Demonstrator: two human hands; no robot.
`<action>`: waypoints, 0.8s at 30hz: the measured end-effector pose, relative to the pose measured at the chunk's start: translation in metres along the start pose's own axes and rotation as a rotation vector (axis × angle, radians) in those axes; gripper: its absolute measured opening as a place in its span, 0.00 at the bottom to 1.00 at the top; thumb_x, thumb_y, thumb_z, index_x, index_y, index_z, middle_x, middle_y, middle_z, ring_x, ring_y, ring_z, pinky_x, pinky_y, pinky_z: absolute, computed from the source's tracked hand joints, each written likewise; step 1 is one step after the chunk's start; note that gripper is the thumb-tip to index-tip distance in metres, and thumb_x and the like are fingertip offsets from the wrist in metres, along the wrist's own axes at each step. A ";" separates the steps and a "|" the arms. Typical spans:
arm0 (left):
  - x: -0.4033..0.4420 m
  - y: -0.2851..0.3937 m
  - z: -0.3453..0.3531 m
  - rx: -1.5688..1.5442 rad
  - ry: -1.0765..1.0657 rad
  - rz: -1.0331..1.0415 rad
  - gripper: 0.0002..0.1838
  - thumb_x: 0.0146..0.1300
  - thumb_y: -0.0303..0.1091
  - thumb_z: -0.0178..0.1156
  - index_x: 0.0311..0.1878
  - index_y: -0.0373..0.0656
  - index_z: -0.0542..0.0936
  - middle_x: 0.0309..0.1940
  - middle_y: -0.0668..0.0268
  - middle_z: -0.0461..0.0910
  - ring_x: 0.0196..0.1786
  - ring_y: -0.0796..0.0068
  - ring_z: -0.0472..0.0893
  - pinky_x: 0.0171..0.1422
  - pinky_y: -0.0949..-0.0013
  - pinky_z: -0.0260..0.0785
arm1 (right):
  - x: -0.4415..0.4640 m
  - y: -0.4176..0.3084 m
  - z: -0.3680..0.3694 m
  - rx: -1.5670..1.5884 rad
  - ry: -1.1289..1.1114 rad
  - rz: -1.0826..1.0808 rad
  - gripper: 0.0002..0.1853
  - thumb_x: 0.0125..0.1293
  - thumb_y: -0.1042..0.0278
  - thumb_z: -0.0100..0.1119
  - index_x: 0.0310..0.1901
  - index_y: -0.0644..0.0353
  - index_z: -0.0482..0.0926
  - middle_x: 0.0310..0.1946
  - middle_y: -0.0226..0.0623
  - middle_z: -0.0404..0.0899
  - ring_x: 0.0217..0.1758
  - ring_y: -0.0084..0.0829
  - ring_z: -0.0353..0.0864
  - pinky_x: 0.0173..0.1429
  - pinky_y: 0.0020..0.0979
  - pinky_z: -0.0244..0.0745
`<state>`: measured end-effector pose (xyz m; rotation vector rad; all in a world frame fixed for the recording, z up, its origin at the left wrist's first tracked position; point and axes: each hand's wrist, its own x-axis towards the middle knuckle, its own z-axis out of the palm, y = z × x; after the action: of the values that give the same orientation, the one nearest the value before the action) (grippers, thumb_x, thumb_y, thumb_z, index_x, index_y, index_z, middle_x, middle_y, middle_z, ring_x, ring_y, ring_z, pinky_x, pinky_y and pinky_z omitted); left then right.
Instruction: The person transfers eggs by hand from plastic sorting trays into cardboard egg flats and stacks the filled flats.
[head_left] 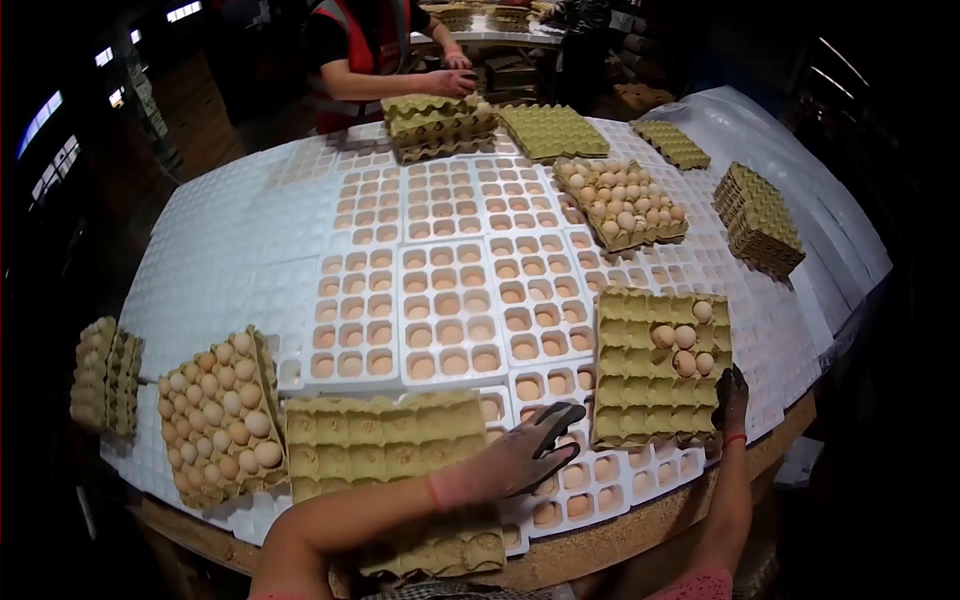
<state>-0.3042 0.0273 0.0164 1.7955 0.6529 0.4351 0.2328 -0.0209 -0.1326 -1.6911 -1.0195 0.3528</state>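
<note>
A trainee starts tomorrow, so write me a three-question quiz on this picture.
1. How many pale, rounded eggs sit in the olive-green, ridged pulp tray beside the grey-and-black-gloved right hand?
2. Complete: the nearest co-worker, beyond the white, square-celled, foam-like trays, wears a pale-striped, sleeveless ____ vest.
3. Where in the picture is the grey-and-black-gloved left hand relative to that pulp tray: A) left of it; B) right of it; C) beyond it?

Key: 1. Five. 2. Red. 3. A.
</note>
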 end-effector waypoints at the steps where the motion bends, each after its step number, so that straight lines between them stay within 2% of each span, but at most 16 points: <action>1: -0.031 0.011 -0.007 0.005 0.077 0.053 0.28 0.73 0.34 0.53 0.73 0.38 0.60 0.70 0.54 0.63 0.70 0.59 0.69 0.70 0.60 0.67 | 0.007 0.035 -0.021 -0.118 -0.024 0.088 0.20 0.73 0.61 0.53 0.60 0.63 0.76 0.37 0.28 0.79 0.36 0.21 0.75 0.41 0.24 0.72; 2: -0.065 0.027 -0.020 0.065 0.232 0.070 0.27 0.73 0.31 0.53 0.72 0.37 0.62 0.69 0.54 0.65 0.69 0.61 0.70 0.69 0.61 0.67 | -0.004 0.007 -0.017 -0.298 0.007 0.165 0.22 0.74 0.61 0.53 0.64 0.63 0.72 0.48 0.38 0.81 0.47 0.32 0.79 0.51 0.31 0.75; 3: -0.101 0.036 -0.033 0.131 0.378 0.074 0.26 0.72 0.28 0.53 0.71 0.36 0.63 0.69 0.54 0.67 0.67 0.63 0.71 0.69 0.62 0.67 | -0.009 0.006 -0.015 -0.638 0.065 -0.268 0.24 0.75 0.63 0.51 0.68 0.63 0.67 0.65 0.48 0.71 0.66 0.49 0.70 0.68 0.44 0.65; 4: -0.139 0.031 -0.044 0.108 0.528 -0.046 0.24 0.72 0.30 0.53 0.70 0.37 0.66 0.67 0.55 0.68 0.66 0.64 0.72 0.69 0.64 0.67 | -0.024 -0.047 0.005 -0.746 0.115 -0.373 0.25 0.73 0.66 0.52 0.70 0.61 0.63 0.68 0.48 0.67 0.70 0.48 0.65 0.70 0.44 0.61; 5: -0.177 0.023 -0.051 0.097 0.669 -0.153 0.23 0.73 0.33 0.53 0.68 0.38 0.68 0.66 0.56 0.69 0.66 0.65 0.72 0.68 0.66 0.68 | -0.051 -0.123 0.033 -0.711 0.085 -0.509 0.25 0.73 0.67 0.53 0.69 0.62 0.64 0.67 0.48 0.68 0.70 0.49 0.65 0.70 0.44 0.62; 7: -0.242 0.012 -0.052 -0.154 1.043 -0.250 0.20 0.75 0.29 0.46 0.67 0.35 0.69 0.61 0.58 0.75 0.60 0.69 0.77 0.65 0.65 0.69 | -0.110 -0.213 0.084 -0.302 -0.146 -0.524 0.23 0.72 0.70 0.53 0.66 0.61 0.68 0.64 0.45 0.71 0.68 0.44 0.68 0.68 0.43 0.65; 8: -0.274 0.003 -0.053 -0.016 1.081 -0.265 0.20 0.76 0.31 0.45 0.68 0.35 0.69 0.60 0.59 0.75 0.60 0.69 0.76 0.65 0.66 0.70 | -0.149 -0.250 0.115 -0.111 -0.337 -0.505 0.20 0.69 0.72 0.54 0.62 0.61 0.73 0.60 0.42 0.74 0.67 0.41 0.69 0.68 0.40 0.67; 9: -0.300 -0.006 -0.052 0.119 1.109 -0.272 0.20 0.77 0.32 0.44 0.68 0.35 0.69 0.60 0.59 0.75 0.60 0.70 0.76 0.64 0.66 0.70 | -0.190 -0.280 0.146 -0.093 -0.501 -0.660 0.19 0.66 0.69 0.58 0.58 0.58 0.76 0.55 0.40 0.76 0.64 0.41 0.71 0.70 0.42 0.66; 11: -0.328 -0.016 -0.040 0.010 1.176 -0.232 0.21 0.77 0.32 0.46 0.68 0.35 0.68 0.60 0.60 0.75 0.61 0.71 0.75 0.66 0.68 0.68 | -0.264 -0.332 0.196 -0.203 -0.813 -0.967 0.21 0.60 0.59 0.65 0.55 0.51 0.78 0.52 0.41 0.75 0.62 0.42 0.71 0.74 0.51 0.58; 14: -0.356 -0.038 -0.025 0.180 1.081 -0.345 0.22 0.72 0.28 0.52 0.67 0.33 0.67 0.59 0.55 0.74 0.60 0.65 0.75 0.66 0.67 0.65 | -0.347 -0.324 0.265 -0.421 -0.939 -1.115 0.23 0.59 0.55 0.67 0.54 0.50 0.75 0.49 0.39 0.75 0.59 0.44 0.72 0.70 0.53 0.64; 17: -0.374 -0.079 -0.004 -0.067 0.986 -0.394 0.23 0.74 0.28 0.51 0.70 0.33 0.63 0.60 0.55 0.71 0.62 0.64 0.72 0.67 0.67 0.63 | -0.339 -0.337 0.240 -0.288 -0.879 -0.800 0.26 0.60 0.60 0.67 0.59 0.50 0.72 0.47 0.40 0.77 0.56 0.43 0.74 0.63 0.49 0.73; 19: -0.376 -0.110 0.011 -0.241 0.953 -0.341 0.23 0.75 0.28 0.49 0.70 0.32 0.61 0.61 0.53 0.70 0.63 0.62 0.71 0.68 0.68 0.63 | -0.333 -0.350 0.214 0.058 -0.612 -0.459 0.29 0.59 0.67 0.66 0.63 0.54 0.68 0.50 0.41 0.78 0.55 0.44 0.76 0.53 0.42 0.78; 21: -0.393 -0.142 0.006 0.534 0.509 -0.230 0.25 0.77 0.31 0.45 0.74 0.37 0.60 0.72 0.50 0.59 0.74 0.64 0.62 0.75 0.64 0.58 | -0.318 -0.288 0.217 0.020 -0.232 -0.370 0.28 0.58 0.70 0.65 0.62 0.54 0.71 0.52 0.39 0.78 0.55 0.43 0.76 0.56 0.42 0.76; 22: -0.375 -0.115 0.003 0.636 0.570 -0.089 0.20 0.77 0.33 0.48 0.66 0.33 0.66 0.58 0.50 0.73 0.59 0.61 0.74 0.64 0.65 0.67 | -0.315 -0.277 0.221 -0.162 -0.195 -0.388 0.26 0.57 0.71 0.64 0.60 0.55 0.73 0.52 0.39 0.78 0.55 0.43 0.76 0.59 0.42 0.73; 23: -0.363 -0.093 -0.003 0.626 0.571 -0.073 0.20 0.77 0.33 0.48 0.66 0.33 0.66 0.58 0.50 0.73 0.59 0.61 0.74 0.64 0.65 0.67 | -0.313 -0.267 0.224 -0.342 -0.160 -0.405 0.24 0.57 0.72 0.63 0.58 0.55 0.75 0.52 0.39 0.78 0.55 0.43 0.76 0.62 0.42 0.71; 24: -0.353 -0.073 -0.009 0.197 0.612 -0.281 0.20 0.76 0.36 0.49 0.64 0.33 0.68 0.54 0.52 0.75 0.54 0.63 0.76 0.59 0.65 0.69 | -0.313 -0.255 0.233 -0.572 -0.280 -0.393 0.19 0.59 0.70 0.62 0.54 0.52 0.79 0.54 0.38 0.77 0.58 0.41 0.74 0.67 0.44 0.63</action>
<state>-0.6001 -0.1706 -0.0407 1.7134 1.3943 0.7564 -0.2224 -0.0992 -0.0712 -1.9094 -1.7514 0.0331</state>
